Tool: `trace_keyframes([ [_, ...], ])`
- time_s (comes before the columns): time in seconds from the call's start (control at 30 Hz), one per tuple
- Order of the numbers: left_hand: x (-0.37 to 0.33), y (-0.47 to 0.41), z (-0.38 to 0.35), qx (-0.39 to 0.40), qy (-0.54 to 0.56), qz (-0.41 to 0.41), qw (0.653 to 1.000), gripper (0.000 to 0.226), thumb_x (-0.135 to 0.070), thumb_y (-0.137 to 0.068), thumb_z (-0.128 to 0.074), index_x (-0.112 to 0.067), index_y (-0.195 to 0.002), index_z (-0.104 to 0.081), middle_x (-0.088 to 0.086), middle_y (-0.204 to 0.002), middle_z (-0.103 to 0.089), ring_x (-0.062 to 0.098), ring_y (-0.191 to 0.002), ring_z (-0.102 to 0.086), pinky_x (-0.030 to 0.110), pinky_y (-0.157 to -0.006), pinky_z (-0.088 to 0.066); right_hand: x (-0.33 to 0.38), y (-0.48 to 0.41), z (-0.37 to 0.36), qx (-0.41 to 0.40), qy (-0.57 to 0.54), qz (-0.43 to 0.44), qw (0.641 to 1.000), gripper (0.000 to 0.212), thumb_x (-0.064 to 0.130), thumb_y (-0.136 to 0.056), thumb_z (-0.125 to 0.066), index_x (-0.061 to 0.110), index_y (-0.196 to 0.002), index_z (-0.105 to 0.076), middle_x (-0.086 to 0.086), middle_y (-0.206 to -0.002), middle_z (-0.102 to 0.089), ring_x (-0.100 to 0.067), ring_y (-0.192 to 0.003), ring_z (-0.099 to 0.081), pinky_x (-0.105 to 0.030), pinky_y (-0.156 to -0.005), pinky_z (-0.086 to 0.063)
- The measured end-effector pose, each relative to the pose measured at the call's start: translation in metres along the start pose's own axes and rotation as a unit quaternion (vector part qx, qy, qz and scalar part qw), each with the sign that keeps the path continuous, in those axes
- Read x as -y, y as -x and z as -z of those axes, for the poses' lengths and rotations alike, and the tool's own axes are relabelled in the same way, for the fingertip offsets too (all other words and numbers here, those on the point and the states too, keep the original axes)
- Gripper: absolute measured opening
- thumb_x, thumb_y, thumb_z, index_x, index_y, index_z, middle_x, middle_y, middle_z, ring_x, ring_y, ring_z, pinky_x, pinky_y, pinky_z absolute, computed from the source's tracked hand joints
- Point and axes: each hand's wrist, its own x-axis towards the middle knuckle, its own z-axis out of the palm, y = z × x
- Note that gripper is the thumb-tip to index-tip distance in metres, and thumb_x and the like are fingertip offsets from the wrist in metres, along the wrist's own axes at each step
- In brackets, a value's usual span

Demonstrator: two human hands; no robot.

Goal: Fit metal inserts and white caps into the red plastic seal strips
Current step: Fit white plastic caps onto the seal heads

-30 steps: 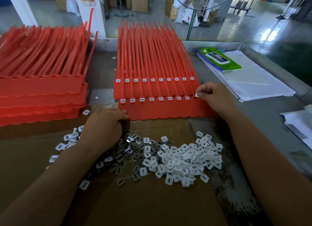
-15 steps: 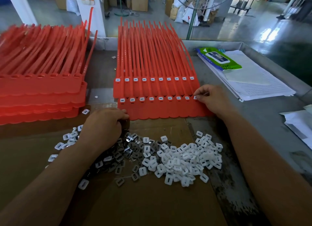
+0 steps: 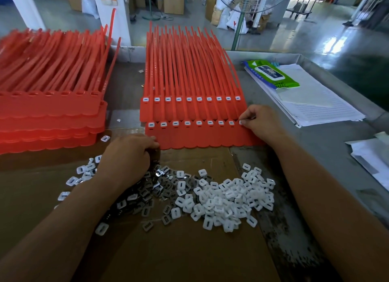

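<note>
Head view: right hand [image 3: 260, 121] pinches a white cap [image 3: 241, 122] at the last slot, right end of the front red strip [image 3: 200, 137] on the tabletop [image 3: 315, 149]. Left hand [image 3: 128, 155] curls at the strip's near-left corner; whether it grips anything is unclear. Once seated, the next move probably calls for an unfilled strip from the left stack [image 3: 48, 113].

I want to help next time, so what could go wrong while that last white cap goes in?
The white cap pinched by the right hand might seat crooked in the end slot of the front strip. The metal inserts and loose caps lie mixed together, so a wrong piece could get grabbed.
</note>
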Motion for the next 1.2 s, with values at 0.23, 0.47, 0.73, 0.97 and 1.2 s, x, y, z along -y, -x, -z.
trace_keyframes([
  [0.23, -0.0014, 0.0006, 0.0014, 0.003, -0.001, -0.002, 1.0, 0.039, 0.006, -0.076, -0.049, -0.014, -0.105, -0.067, -0.001, -0.12, -0.06, 0.018, -0.115, -0.052, 0.03, -0.099, -0.034, -0.0012, -0.0008, -0.0018, -0.022, -0.02, -0.015, 0.999, 0.011, 0.009, -0.076, -0.071, 0.018, -0.082, -0.069, -0.001, -0.088, -0.062, -0.014, -0.087, -0.055, -0.023, -0.079, -0.04],
  [0.47, -0.0023, 0.0005, 0.0019, 0.01, 0.0, 0.0, 1.0, 0.04, 0.006, -0.077, -0.048, -0.014, -0.107, -0.067, -0.001, -0.122, -0.059, 0.018, -0.117, -0.051, 0.031, -0.101, -0.034, 0.0018, -0.0011, -0.0025, -0.031, -0.003, -0.018, 0.999, 0.022, 0.008, -0.075, -0.069, 0.027, -0.071, -0.058, 0.005, -0.08, -0.057, -0.01, -0.081, -0.053, -0.02, -0.075, -0.036],
  [0.73, -0.0032, 0.0011, 0.0023, 0.004, 0.01, 0.004, 1.0, 0.04, 0.006, -0.075, -0.049, -0.015, -0.104, -0.068, -0.001, -0.121, -0.06, 0.019, -0.115, -0.052, 0.035, -0.101, -0.037, 0.0059, -0.0047, 0.0003, -0.021, 0.016, -0.036, 0.999, 0.024, 0.005, -0.075, -0.068, 0.025, -0.07, -0.054, 0.007, -0.072, -0.05, -0.013, -0.083, -0.051, -0.024, -0.074, -0.036],
  [0.97, -0.0033, 0.0013, 0.0024, 0.007, 0.009, 0.003, 1.0, 0.041, 0.007, -0.076, -0.048, -0.014, -0.105, -0.067, 0.0, -0.121, -0.06, 0.019, -0.116, -0.052, 0.036, -0.102, -0.037, 0.0061, -0.0049, -0.0003, -0.026, 0.021, -0.046, 0.998, 0.029, 0.006, -0.076, -0.068, 0.027, -0.066, -0.051, 0.008, -0.071, -0.049, -0.013, -0.081, -0.049, -0.024, -0.072, -0.035],
  [1.2, -0.002, 0.0006, 0.0017, 0.01, 0.006, 0.002, 1.0, 0.04, 0.006, -0.076, -0.048, -0.015, -0.105, -0.067, -0.001, -0.122, -0.059, 0.019, -0.116, -0.051, 0.036, -0.102, -0.037, 0.0005, 0.0011, -0.0034, -0.047, 0.005, -0.024, 0.999, 0.018, 0.011, -0.079, -0.068, 0.022, -0.075, -0.055, 0.004, -0.082, -0.054, -0.01, -0.08, -0.049, -0.021, -0.071, -0.033],
])
